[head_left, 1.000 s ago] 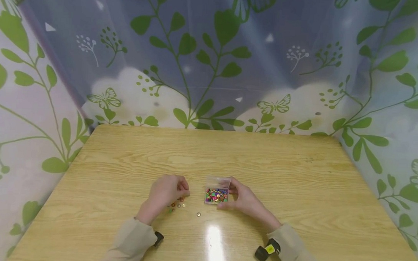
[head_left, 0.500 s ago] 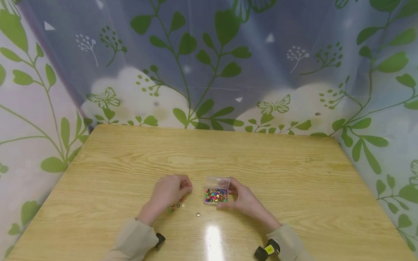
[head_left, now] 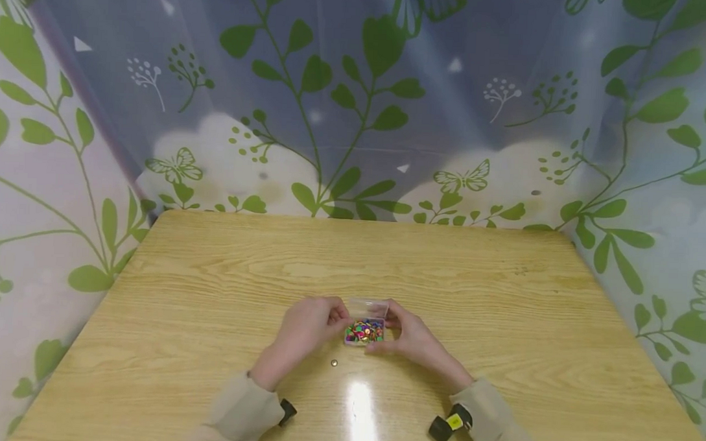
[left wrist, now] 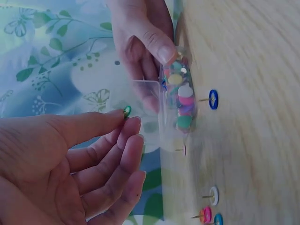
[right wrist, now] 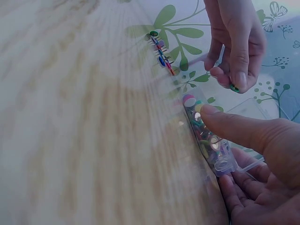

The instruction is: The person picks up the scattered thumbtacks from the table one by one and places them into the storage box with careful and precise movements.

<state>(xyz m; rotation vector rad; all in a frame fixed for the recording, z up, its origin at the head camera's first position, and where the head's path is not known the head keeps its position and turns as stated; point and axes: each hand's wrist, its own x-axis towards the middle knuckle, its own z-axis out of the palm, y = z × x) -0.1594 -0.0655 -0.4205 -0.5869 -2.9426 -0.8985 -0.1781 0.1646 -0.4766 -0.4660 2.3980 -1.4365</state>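
Observation:
A small clear plastic box [head_left: 345,341] full of colourful thumbtacks [head_left: 363,331] sits on the table, its hinged lid [head_left: 369,305] raised at the back. My right hand [head_left: 414,339] grips the box from the right, thumb along the near side and fingers behind. At the box's left edge is my left hand [head_left: 307,324]; between thumb and forefinger it pinches a green thumbtack [left wrist: 127,111], seen in both wrist views. The other left fingers are loosely bent. One loose thumbtack [head_left: 334,362] lies in front of the box.
Several more loose tacks, among them a blue tack [left wrist: 213,99] and a white tack [left wrist: 214,195], lie on the wooden table [head_left: 479,277]; the left arm hides most of them in the head view. A leaf-patterned curtain [head_left: 356,117] hangs behind the table.
My left hand has risen from the scattered tacks and moved right to the box's edge, carrying the green thumbtack. My right hand stays on the box.

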